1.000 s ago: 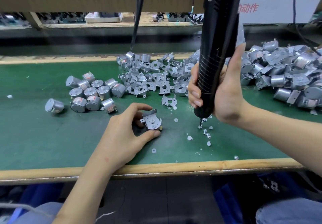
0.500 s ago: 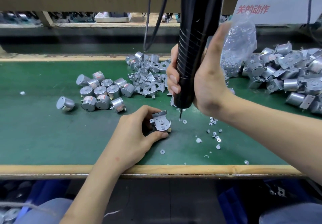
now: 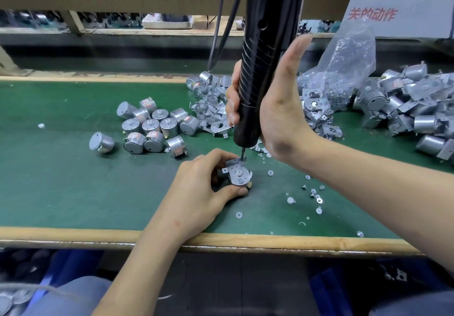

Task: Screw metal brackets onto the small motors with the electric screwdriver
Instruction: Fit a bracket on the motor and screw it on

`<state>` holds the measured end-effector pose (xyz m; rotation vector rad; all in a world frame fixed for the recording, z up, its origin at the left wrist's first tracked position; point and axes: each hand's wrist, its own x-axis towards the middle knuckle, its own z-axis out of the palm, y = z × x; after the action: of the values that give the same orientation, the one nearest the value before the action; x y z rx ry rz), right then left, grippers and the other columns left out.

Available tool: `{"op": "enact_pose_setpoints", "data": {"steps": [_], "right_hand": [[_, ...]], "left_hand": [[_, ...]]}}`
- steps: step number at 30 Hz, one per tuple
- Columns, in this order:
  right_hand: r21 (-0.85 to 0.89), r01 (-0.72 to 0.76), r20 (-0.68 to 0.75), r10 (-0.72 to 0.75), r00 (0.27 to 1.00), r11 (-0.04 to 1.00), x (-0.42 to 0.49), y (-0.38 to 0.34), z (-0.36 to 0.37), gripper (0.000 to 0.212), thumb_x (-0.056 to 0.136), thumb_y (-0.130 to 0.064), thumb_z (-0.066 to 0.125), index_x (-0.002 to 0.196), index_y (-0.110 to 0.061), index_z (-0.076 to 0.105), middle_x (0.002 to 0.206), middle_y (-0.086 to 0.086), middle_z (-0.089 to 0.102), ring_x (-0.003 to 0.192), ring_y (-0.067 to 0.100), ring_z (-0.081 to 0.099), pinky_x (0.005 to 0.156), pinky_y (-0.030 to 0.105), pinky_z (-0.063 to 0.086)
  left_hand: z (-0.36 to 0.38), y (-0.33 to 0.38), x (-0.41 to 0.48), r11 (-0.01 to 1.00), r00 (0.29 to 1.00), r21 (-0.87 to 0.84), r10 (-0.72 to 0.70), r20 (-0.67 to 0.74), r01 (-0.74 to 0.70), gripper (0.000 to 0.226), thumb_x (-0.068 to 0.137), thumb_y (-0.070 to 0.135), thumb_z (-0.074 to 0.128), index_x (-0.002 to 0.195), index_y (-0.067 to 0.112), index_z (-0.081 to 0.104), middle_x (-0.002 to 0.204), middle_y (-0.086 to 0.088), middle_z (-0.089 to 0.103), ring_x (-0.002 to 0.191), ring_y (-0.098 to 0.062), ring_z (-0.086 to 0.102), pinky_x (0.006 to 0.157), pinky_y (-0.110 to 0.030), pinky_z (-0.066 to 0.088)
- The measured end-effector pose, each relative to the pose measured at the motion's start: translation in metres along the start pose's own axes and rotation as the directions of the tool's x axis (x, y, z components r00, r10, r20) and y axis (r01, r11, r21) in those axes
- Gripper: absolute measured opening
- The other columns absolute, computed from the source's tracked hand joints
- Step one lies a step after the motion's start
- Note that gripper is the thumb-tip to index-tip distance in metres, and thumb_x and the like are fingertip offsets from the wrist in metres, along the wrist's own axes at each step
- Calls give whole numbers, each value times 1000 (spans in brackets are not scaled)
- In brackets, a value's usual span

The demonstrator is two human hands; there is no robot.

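Our left hand (image 3: 204,189) pinches the motor (image 3: 238,174) between thumb and curled fingers; our right hand (image 3: 278,112) grips the screwdriver (image 3: 260,70), thumb extended upward.

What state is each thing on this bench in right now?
motor with bracket: bracket face up.
left hand: pinches the motor with bracket.
electric screwdriver: upright, bit tip on the motor with bracket.
right hand: grips the electric screwdriver.
bare motors: loose cluster, no brackets.
bracketed motors: heaped at right.
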<state>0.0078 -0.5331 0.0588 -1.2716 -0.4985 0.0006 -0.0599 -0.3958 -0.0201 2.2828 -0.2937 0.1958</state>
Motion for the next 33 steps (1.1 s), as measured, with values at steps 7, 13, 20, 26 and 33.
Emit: {"op": "enact_pose_setpoints", "data": {"steps": [7,13,20,26,33], "right_hand": [[-9,-7,15,7,1000,1000,-1,2,3,79,86,-69,0,74,-13,54,58,5,54,49,23,49,54,35,47],[-8,1,24,-1,1000,1000,-2,1,6,91,76,-88,3,74,-12,54,57,5,53,48,23,49,55,34,47],[-20,3,29,-3,1000,1000,-2,4,7,86,69,-88,14,74,-12,53,57,5,53,48,23,49,56,34,47],[-46,16,72,-13,997,999,-3,4,7,82,63,-87,22,74,-12,51,55,3,53,46,23,48,56,35,46],[-33,15,89,-12,996,999,-3,7,14,80,67,-89,23,69,-12,48,53,2,49,44,22,45,51,31,41]], "left_hand": [[0,0,-1,1000,1000,4,-15,11,15,45,72,47,81,110,38,62,97,13,68,96,-7,62,84,-27,49],[0,1,-1,1000,1000,3,-21,3,21,44,72,46,82,109,40,61,98,13,68,95,-6,62,84,-28,49],[0,1,-1,1000,1000,6,-17,-1,17,44,72,45,82,110,37,62,97,13,68,95,-8,62,83,-28,49],[0,1,0,1000,1000,27,-11,-6,11,42,73,44,82,109,38,61,96,13,68,92,-7,60,79,-22,45],[0,1,0,999,1000,34,9,-5,-9,42,73,44,83,108,35,61,92,11,67,89,-9,58,73,-18,40]]}}
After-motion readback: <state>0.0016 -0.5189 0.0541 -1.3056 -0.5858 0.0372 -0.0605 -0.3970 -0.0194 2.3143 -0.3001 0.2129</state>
